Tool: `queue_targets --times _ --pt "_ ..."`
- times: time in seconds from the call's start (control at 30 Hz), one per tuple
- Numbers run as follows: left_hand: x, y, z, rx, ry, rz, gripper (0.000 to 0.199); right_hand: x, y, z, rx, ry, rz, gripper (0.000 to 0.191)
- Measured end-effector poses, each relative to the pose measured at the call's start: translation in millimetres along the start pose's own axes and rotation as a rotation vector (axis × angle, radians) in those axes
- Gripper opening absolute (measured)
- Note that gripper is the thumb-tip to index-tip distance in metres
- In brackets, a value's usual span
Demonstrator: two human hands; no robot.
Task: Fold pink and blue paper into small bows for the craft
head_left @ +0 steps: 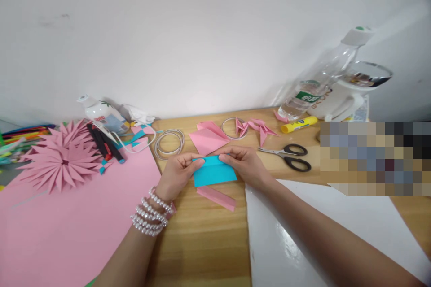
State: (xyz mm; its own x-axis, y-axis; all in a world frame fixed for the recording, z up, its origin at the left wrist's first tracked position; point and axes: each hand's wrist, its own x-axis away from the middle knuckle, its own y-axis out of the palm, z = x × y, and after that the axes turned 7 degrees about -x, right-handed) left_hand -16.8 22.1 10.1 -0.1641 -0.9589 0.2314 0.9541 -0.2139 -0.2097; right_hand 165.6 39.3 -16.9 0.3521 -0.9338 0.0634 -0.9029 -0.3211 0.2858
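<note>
Between my two hands is a blue sheet of paper (215, 173), pinched along its top edge, where a narrow fold runs across. My left hand (179, 171), with pearl bracelets (153, 215) at the wrist, grips the upper left corner between thumb and fingers. At the upper right corner, my right hand (243, 165) pinches in the same way. Just below the sheet lies a folded pink paper strip (216, 198) on the wooden table (202, 242). Behind my hands rests a folded pink paper piece (208, 136).
Scissors (286, 154), a yellow glue stick (299, 124) and a plastic bottle (313, 85) are to the right, above a white sheet (303, 233). Pink paper (77, 233), paper flowers (63, 161), markers (101, 141) and metal rings (169, 143) lie left. A wall stands behind.
</note>
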Motion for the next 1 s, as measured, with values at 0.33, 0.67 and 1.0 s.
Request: queue_targets --times 0.33,0.67,1.0 --pt "-1 3.7 -1 -0.11 0.046 -0.019 0.029 0 -2 11 0.126 -0.069 -0.071 0.021" --pt "-1 3.2 -1 -0.027 -0.024 -0.063 0.031 0 -1 9 0.178 -0.082 -0.022 0.02" --pt "0 1.7 -2 -0.092 0.033 -0.092 0.028 -1 -3 8 0.121 -0.076 -0.085 0.022"
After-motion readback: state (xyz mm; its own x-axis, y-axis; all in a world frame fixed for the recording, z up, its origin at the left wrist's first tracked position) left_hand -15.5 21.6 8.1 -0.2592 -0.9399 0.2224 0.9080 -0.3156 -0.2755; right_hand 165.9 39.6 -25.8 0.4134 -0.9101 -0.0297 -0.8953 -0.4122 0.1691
